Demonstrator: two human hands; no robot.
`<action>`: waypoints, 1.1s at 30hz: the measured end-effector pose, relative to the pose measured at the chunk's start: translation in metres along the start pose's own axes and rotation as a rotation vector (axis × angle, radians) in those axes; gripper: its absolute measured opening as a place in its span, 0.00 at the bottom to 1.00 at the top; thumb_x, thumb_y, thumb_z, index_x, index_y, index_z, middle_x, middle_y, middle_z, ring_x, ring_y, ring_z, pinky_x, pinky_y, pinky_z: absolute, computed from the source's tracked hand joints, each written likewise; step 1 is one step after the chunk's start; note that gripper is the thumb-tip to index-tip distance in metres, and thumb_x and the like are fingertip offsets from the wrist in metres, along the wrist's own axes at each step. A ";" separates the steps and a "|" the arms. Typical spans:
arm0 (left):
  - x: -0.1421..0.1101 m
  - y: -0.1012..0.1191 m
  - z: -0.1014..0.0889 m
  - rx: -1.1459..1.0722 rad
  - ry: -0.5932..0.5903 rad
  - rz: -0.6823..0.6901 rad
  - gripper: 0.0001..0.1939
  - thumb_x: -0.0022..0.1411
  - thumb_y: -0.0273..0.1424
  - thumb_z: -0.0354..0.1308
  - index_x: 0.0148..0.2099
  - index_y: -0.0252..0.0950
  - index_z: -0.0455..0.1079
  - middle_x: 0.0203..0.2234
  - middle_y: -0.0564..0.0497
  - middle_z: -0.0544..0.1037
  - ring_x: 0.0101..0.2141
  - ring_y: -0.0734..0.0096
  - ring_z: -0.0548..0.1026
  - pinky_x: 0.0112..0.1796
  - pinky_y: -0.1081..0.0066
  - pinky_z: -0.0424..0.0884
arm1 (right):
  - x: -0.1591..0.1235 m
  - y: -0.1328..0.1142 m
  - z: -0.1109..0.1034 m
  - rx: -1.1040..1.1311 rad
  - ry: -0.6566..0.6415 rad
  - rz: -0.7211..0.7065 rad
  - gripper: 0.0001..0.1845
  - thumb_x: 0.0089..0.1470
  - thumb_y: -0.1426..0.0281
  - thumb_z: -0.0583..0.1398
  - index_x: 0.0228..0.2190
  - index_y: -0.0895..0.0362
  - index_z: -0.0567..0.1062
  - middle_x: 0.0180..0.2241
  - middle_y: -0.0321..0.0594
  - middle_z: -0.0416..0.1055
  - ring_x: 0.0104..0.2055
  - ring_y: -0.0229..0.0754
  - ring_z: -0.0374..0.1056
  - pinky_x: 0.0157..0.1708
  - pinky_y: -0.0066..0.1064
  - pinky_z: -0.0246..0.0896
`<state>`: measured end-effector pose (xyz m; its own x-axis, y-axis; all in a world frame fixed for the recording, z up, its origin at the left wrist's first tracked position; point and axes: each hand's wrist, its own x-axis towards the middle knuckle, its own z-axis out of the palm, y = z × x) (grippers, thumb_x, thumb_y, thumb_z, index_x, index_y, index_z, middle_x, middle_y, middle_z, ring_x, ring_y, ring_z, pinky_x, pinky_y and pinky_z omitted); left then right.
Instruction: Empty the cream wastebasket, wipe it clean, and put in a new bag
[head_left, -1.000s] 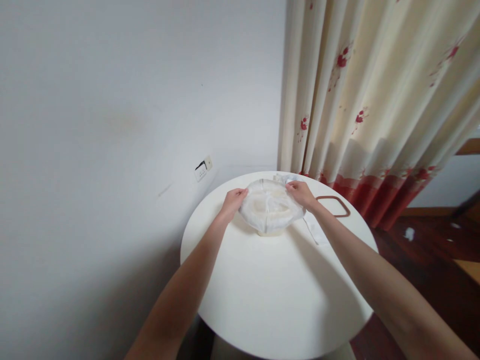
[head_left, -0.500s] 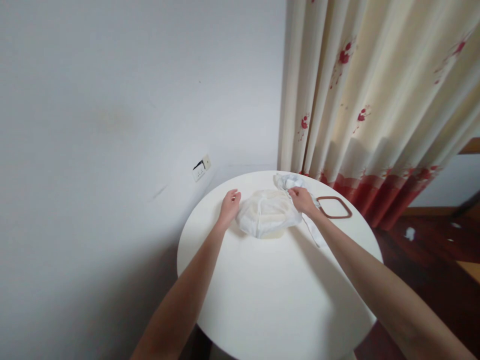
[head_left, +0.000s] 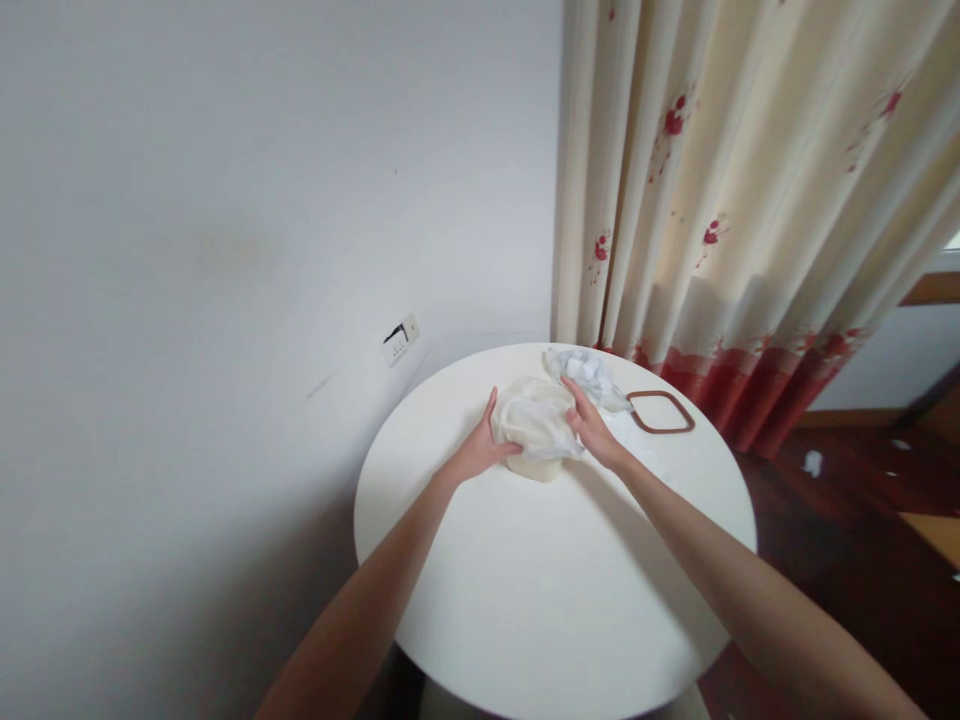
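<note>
A thin white cloth (head_left: pixel 536 415) is draped over a cream bowl (head_left: pixel 541 467) near the far side of the round white table (head_left: pixel 555 580). My left hand (head_left: pixel 481 447) lies against the cloth's left side with its fingers wrapped round the covered bowl. From the other side, my right hand (head_left: pixel 592 425) presses the cloth to the bowl with fingers curled over it. The bowl's inside is hidden under the cloth.
A crumpled clear plastic bag (head_left: pixel 589 370) lies just behind my right hand. A brown rounded-square ring (head_left: pixel 661 412) rests on the table to the right. A cream curtain (head_left: pixel 735 200) with red flowers hangs behind; a wall socket (head_left: pixel 400 340) sits at left.
The cloth was held spread out above the bowl, then lowered over it. Both hands have closed in round the covered bowl, gathering the cloth tighter.
</note>
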<state>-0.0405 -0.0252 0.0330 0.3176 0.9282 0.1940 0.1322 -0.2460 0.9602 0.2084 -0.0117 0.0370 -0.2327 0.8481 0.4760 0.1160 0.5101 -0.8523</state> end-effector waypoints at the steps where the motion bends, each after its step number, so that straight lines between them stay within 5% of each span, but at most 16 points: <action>1: 0.000 0.000 -0.003 0.006 0.000 0.015 0.71 0.48 0.36 0.75 0.77 0.40 0.26 0.74 0.36 0.51 0.71 0.53 0.57 0.70 0.53 0.49 | -0.008 -0.001 0.001 0.012 -0.018 -0.019 0.61 0.52 0.32 0.57 0.72 0.56 0.50 0.73 0.56 0.48 0.74 0.56 0.47 0.71 0.50 0.46; 6: 0.006 0.008 -0.023 0.170 0.016 0.081 0.57 0.50 0.36 0.73 0.76 0.41 0.47 0.73 0.38 0.55 0.72 0.51 0.54 0.71 0.53 0.47 | -0.039 -0.006 0.011 -0.044 0.010 -0.027 0.70 0.47 0.44 0.70 0.74 0.52 0.37 0.76 0.54 0.35 0.76 0.57 0.39 0.70 0.54 0.48; 9: 0.009 0.016 -0.041 0.315 0.076 0.102 0.53 0.50 0.38 0.73 0.74 0.42 0.53 0.72 0.38 0.55 0.71 0.48 0.56 0.70 0.49 0.51 | -0.043 -0.011 0.013 -0.128 0.062 -0.032 0.67 0.48 0.47 0.71 0.74 0.50 0.39 0.75 0.54 0.40 0.76 0.58 0.42 0.70 0.57 0.46; 12: -0.003 0.028 -0.049 0.369 0.251 0.164 0.35 0.62 0.45 0.63 0.69 0.45 0.62 0.67 0.40 0.61 0.65 0.53 0.64 0.62 0.51 0.65 | -0.039 -0.021 0.004 -0.256 0.097 -0.098 0.60 0.50 0.47 0.70 0.73 0.48 0.49 0.73 0.53 0.47 0.74 0.59 0.45 0.71 0.59 0.42; 15: -0.025 0.043 -0.039 0.411 0.296 0.358 0.24 0.69 0.49 0.55 0.60 0.43 0.71 0.56 0.42 0.69 0.58 0.57 0.69 0.58 0.56 0.69 | -0.029 -0.032 -0.009 -0.370 0.046 -0.202 0.51 0.51 0.46 0.69 0.69 0.47 0.60 0.72 0.51 0.49 0.74 0.59 0.45 0.71 0.58 0.39; 18: -0.044 0.056 -0.017 0.579 0.148 0.515 0.22 0.61 0.48 0.66 0.53 0.43 0.76 0.48 0.44 0.74 0.53 0.57 0.69 0.58 0.57 0.66 | -0.018 -0.039 -0.017 -0.405 -0.063 -0.265 0.45 0.52 0.46 0.69 0.66 0.48 0.67 0.71 0.51 0.53 0.74 0.59 0.46 0.71 0.58 0.40; 21: -0.052 0.057 0.002 0.697 0.107 0.575 0.09 0.64 0.41 0.66 0.42 0.43 0.80 0.41 0.47 0.75 0.47 0.60 0.70 0.52 0.59 0.69 | -0.012 -0.037 -0.016 -0.402 -0.122 -0.269 0.43 0.51 0.47 0.70 0.63 0.48 0.70 0.68 0.52 0.58 0.72 0.59 0.50 0.70 0.59 0.41; 25: -0.058 0.038 0.009 0.791 0.150 0.602 0.09 0.67 0.31 0.61 0.33 0.43 0.80 0.36 0.48 0.76 0.43 0.62 0.70 0.49 0.59 0.69 | -0.016 -0.028 -0.009 -0.388 -0.109 -0.242 0.38 0.53 0.50 0.69 0.61 0.49 0.73 0.67 0.52 0.60 0.70 0.58 0.55 0.69 0.57 0.46; 30: -0.071 0.018 -0.002 0.781 -0.008 0.514 0.08 0.65 0.29 0.60 0.36 0.44 0.80 0.38 0.48 0.79 0.45 0.60 0.72 0.51 0.56 0.67 | -0.023 -0.024 -0.005 -0.375 -0.078 -0.227 0.37 0.53 0.50 0.69 0.61 0.49 0.72 0.66 0.52 0.60 0.70 0.58 0.54 0.69 0.57 0.48; 33: -0.072 0.024 -0.010 0.653 0.148 0.495 0.08 0.66 0.37 0.60 0.42 0.42 0.79 0.40 0.46 0.77 0.46 0.59 0.73 0.52 0.56 0.69 | -0.024 -0.026 -0.006 -0.353 -0.044 -0.231 0.44 0.54 0.50 0.69 0.66 0.49 0.64 0.67 0.53 0.57 0.70 0.57 0.53 0.70 0.55 0.47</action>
<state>-0.0694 -0.0953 0.0438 0.3613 0.6863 0.6313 0.5426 -0.7053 0.4562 0.2172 -0.0447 0.0488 -0.3313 0.7030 0.6293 0.3781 0.7100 -0.5941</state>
